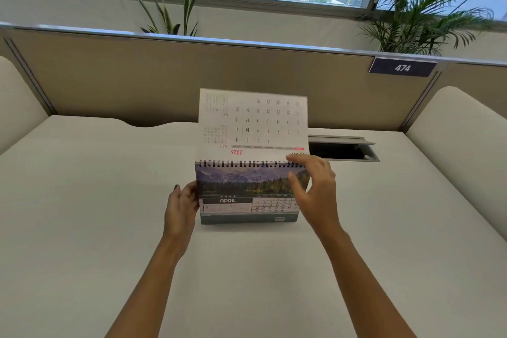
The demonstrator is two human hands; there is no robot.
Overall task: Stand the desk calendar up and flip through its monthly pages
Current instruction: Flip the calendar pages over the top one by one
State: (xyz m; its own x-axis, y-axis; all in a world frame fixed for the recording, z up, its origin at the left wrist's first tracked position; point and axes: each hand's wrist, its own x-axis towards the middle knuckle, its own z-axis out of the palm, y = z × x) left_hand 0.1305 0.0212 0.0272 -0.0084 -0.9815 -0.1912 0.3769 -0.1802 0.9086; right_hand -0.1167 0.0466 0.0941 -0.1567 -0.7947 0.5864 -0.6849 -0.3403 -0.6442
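The desk calendar (247,195) stands upright on the white desk (109,200), spiral binding on top. Its front page shows a mountain lake photo and the word APRIL. One white page (252,121) stands raised above the spiral, its printed grid upside down to me, slightly blurred. My left hand (182,204) grips the calendar's left edge. My right hand (312,189) hovers at the right end of the spiral with fingers spread; whether it touches the raised page I cannot tell.
A beige partition (109,77) with a label reading 474 (402,67) closes the desk's far side. An open cable hatch (343,148) is set into the desk behind the calendar on the right. Cream side panels flank the desk. Plants stand behind the partition.
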